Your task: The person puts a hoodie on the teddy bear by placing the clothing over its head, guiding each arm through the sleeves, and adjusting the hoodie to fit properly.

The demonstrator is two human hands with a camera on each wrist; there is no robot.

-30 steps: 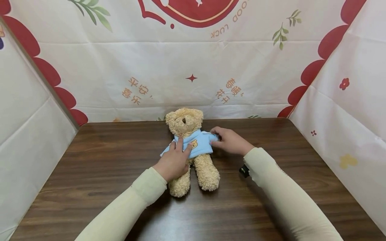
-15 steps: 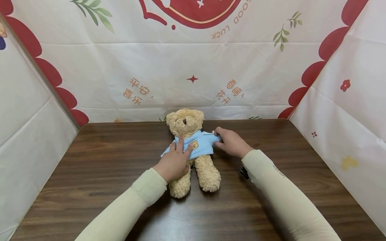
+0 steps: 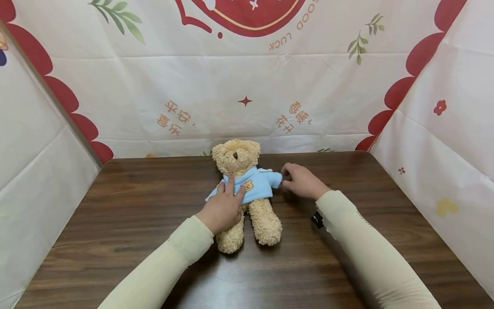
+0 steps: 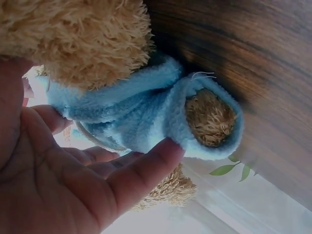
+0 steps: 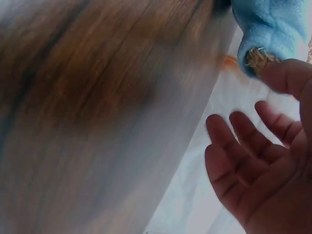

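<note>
A tan plush teddy bear [image 3: 236,156] lies on its back in the head view, wearing a light blue shirt [image 3: 259,185] with a small bear patch. My left hand [image 3: 221,209] rests on the shirt's front with fingers spread. In the left wrist view, one of its fingertips touches the shirt near a sleeve [image 4: 178,117], with a furry paw [image 4: 209,118] inside the opening. My right hand [image 3: 305,181] is at the end of the other sleeve [image 3: 275,179]. In the right wrist view its thumb overlaps the paw [image 5: 259,60], while its other fingers are loosely bent and hold nothing.
The bear lies on a dark wood-grain table [image 3: 146,189]. A white printed cloth [image 3: 247,73] with red scalloped edges hangs behind the table, and white panels stand at both sides. A small black object [image 3: 317,220] shows beneath the right cuff.
My right hand has let go of the sleeve and shifted slightly to the right, leaving the sleeve's end in sight. The left hand and the bear's body stay in place.
</note>
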